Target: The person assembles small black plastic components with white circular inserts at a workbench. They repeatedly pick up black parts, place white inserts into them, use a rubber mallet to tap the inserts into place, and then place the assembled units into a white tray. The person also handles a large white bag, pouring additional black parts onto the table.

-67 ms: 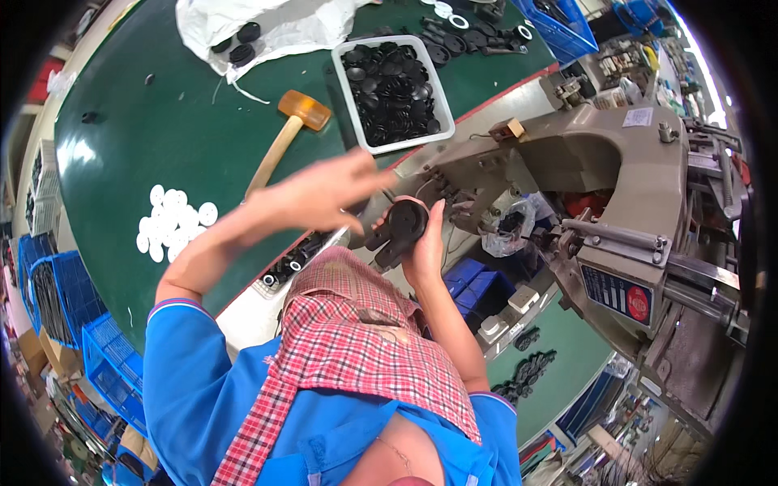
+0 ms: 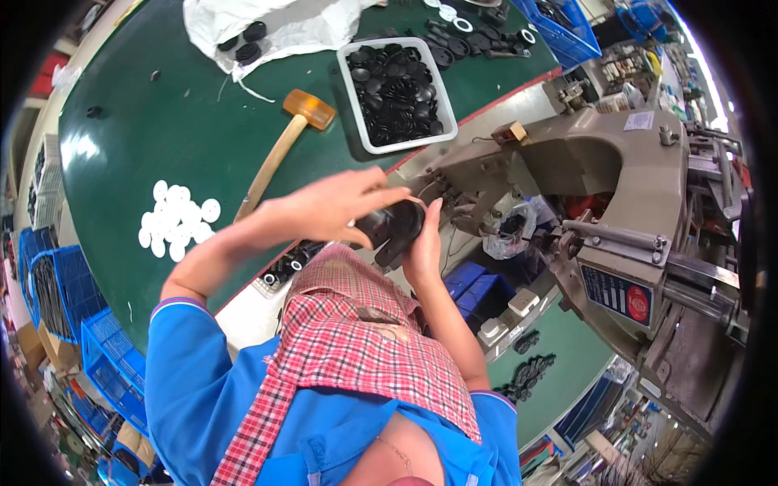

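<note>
Both my hands are together in front of the apron. My right hand [image 2: 423, 247] is closed round a black round plastic part with a short arm [image 2: 395, 243], its thumb pointing up along the side. From the left, my left hand [image 2: 344, 204] reaches across, fingers over the top and thumb below. Between them it grips a dark disc-like piece [image 2: 373, 228] against that part; the join between the two is partly hidden. To the left of the hands, a mallet with an amber head [image 2: 308, 109] and wooden handle lies on the green table [image 2: 203, 146].
Beyond my hands stands a white bin [image 2: 449, 139] of black discs. White discs [image 2: 174, 219] are piled at the left, and a white bag [image 2: 284, 36] lies at the back. A large grey-brown press machine [image 2: 640, 178] rises on the right. Blue bins [image 2: 478, 287] sit below it.
My left hand has moved right and a little down onto the black part, its fingers closing round it. The right hand has stayed nearly still.
</note>
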Demonstrator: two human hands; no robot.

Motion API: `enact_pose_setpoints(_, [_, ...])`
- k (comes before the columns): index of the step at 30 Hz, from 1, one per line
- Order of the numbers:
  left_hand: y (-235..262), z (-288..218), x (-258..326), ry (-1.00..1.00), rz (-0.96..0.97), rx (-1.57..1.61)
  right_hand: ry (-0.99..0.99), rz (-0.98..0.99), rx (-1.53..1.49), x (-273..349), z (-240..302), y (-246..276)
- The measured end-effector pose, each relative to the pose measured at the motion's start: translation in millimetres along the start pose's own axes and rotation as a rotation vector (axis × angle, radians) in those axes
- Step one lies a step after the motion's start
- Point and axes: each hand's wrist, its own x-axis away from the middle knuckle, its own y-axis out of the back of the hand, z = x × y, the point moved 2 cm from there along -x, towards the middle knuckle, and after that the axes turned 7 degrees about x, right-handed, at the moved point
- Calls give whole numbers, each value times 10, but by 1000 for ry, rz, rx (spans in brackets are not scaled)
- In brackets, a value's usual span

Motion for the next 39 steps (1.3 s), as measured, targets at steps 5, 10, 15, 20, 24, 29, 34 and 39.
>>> enact_pose_setpoints(5, [-328, -253, 73, -35, -397, -156, 45, 42, 117, 60, 22, -96])
enact_pose_setpoints(10, [-601, -330, 84, 42, -584, -179, 82, 123, 241, 170, 166, -135])
enact_pose_setpoints(15, [-959, -342, 181, 56, -639, -179, -119, 113, 130, 201, 16, -40])
enact_pose_setpoints(20, [-886, -336, 541, 195, -652, -97, -281, 319, 13, 205, -27, -125])
enact_pose_setpoints(24, [-460, 278, 1558, 647, -994, -371, -391, 416, -130, 147, -97, -45])
enact_pose_setpoints(29, [-475, 790, 2541, 916, -802, -888, -473, 402, -174, 194, -126, 52])
enact_pose_setpoints(34, [-155, 772, 2359, 923, -1176, -630, -370, 475, -209, 280, -13, 143])
enact_pose_setpoints(39, [-312, 26, 952, 593, -1099, 1076, -340, 488, -253, 366, 123, 156])
